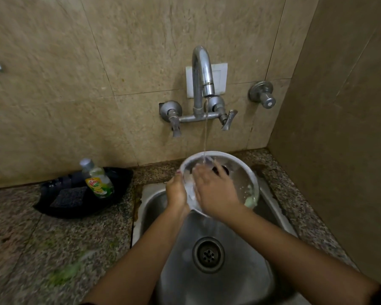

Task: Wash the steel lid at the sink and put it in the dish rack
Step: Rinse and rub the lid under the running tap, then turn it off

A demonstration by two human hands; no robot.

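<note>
Head view: steel lid [235, 172] held tilted over sink [257, 282], under thin stream from tap [201, 69]. Your left hand [176, 192] clamps lid's near-left rim; right hand [215, 190] lies flat on inner face, fingers spread, rubbing foam. Judged: lid light, rigid, thin-walled, slick with soap and water, so keep hold at rim, thumb over edge. Round, shallow, brushed metal. Dish rack not in view. Speckled granite counter [31, 238] left; soap bottle [98, 179] stands in black tray [53, 208].
</note>
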